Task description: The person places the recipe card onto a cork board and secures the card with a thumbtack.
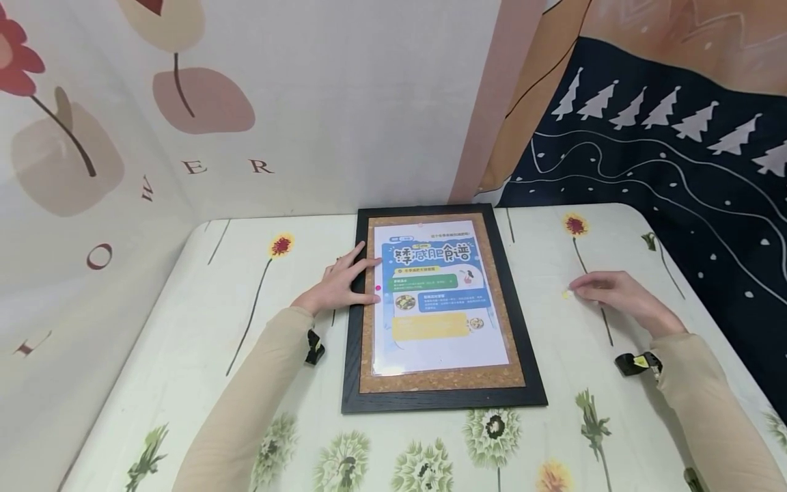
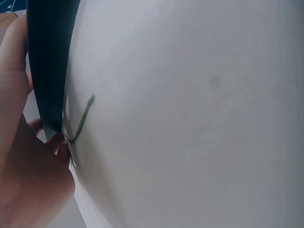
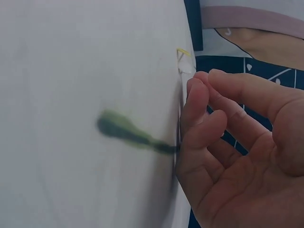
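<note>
A black-framed cork board (image 1: pixel 353 369) lies flat on the table, with a blue and white printed poster (image 1: pixel 436 301) on its cork. My left hand (image 1: pixel 341 283) rests on the frame's left side, its straight fingers spread over the frame to the poster's left edge, beside a small pink pin (image 1: pixel 378 288). The left wrist view shows the frame's dark edge (image 2: pixel 45 61) against the hand (image 2: pixel 23 166). My right hand (image 1: pixel 615 294) lies on the cloth right of the frame. Its fingertips (image 3: pixel 199 80) are at a small yellow pin (image 1: pixel 564 294) (image 3: pixel 184 59), not gripping it.
The table (image 1: pixel 203 321) wears a white cloth printed with flowers. Fabric hangings close it in: a pale flowered one (image 1: pixel 92 171) at left and back, a dark one with white trees (image 1: pixel 676 171) at right. Both forearms wear beige sleeves.
</note>
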`<move>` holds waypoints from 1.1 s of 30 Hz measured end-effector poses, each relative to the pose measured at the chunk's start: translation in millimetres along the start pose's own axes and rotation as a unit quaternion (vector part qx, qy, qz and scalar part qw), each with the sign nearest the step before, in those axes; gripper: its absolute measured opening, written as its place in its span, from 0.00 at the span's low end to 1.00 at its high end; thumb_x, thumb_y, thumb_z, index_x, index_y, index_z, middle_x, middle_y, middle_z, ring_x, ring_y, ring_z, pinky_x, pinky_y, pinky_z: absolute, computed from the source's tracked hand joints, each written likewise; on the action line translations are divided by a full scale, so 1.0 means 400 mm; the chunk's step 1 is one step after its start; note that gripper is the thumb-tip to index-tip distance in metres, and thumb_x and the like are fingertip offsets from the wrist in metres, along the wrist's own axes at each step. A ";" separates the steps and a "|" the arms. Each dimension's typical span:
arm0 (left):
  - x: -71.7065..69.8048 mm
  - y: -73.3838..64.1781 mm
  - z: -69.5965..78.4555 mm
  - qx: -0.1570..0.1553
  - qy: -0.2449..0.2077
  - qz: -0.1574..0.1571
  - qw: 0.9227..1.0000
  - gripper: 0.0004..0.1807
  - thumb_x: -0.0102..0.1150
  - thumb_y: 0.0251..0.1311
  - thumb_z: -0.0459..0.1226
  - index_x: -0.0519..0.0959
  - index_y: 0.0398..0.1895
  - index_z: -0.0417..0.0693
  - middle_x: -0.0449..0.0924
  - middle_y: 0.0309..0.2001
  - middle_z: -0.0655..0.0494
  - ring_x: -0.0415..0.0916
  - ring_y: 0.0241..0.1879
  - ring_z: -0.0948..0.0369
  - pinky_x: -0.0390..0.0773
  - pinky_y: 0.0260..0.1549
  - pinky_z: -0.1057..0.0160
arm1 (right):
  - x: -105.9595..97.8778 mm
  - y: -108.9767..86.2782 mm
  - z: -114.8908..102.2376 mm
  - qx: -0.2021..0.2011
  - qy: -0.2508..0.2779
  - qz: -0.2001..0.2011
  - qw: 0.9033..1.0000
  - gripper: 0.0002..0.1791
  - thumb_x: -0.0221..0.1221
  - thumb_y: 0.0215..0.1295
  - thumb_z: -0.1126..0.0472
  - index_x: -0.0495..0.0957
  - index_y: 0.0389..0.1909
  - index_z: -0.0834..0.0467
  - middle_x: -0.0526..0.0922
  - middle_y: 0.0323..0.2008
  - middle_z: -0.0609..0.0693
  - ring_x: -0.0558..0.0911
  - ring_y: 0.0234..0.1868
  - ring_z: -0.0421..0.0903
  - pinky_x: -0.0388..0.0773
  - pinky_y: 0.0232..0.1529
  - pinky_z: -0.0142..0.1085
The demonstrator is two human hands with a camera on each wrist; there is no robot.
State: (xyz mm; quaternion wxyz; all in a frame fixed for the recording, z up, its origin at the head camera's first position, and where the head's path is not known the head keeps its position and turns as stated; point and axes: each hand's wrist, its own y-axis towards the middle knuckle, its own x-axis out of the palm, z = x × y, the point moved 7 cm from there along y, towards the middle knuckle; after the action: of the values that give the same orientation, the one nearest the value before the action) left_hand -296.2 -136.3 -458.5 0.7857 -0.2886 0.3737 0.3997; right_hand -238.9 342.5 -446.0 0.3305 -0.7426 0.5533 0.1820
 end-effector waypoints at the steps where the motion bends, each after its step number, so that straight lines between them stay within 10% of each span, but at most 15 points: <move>1: 0.001 0.000 -0.001 0.000 0.001 0.000 1.000 0.45 0.66 0.54 0.56 0.60 0.74 0.57 0.28 0.77 0.49 0.31 0.74 0.45 0.39 0.64 0.37 | 0.002 0.002 0.000 -0.001 0.000 -0.001 1.000 0.25 0.57 0.70 0.51 0.76 0.56 0.68 0.75 0.56 0.67 0.71 0.48 0.45 0.68 0.47 0.40; 16: -0.001 0.000 -0.001 -0.003 0.002 -0.001 1.000 0.45 0.66 0.54 0.56 0.60 0.74 0.57 0.28 0.77 0.49 0.32 0.74 0.44 0.39 0.64 0.38 | 0.020 0.020 -0.015 0.012 -0.008 0.001 1.000 0.23 0.58 0.69 0.54 0.76 0.55 0.68 0.73 0.57 0.69 0.70 0.54 0.57 0.66 0.52 0.49; 33: -0.003 0.000 0.000 0.004 0.000 -0.001 1.000 0.45 0.66 0.54 0.56 0.60 0.74 0.57 0.29 0.77 0.48 0.32 0.74 0.44 0.39 0.64 0.37 | 0.035 0.055 -0.039 0.037 -0.036 0.012 0.999 0.19 0.60 0.67 0.55 0.78 0.48 0.68 0.81 0.37 0.54 0.75 0.36 0.47 0.74 0.35 0.36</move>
State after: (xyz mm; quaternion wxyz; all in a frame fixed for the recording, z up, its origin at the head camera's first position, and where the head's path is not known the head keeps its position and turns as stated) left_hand -296.5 -136.9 -457.6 0.7873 -0.2854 0.3751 0.3976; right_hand -256.4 318.1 -450.1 0.3754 -0.7162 0.5561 0.1920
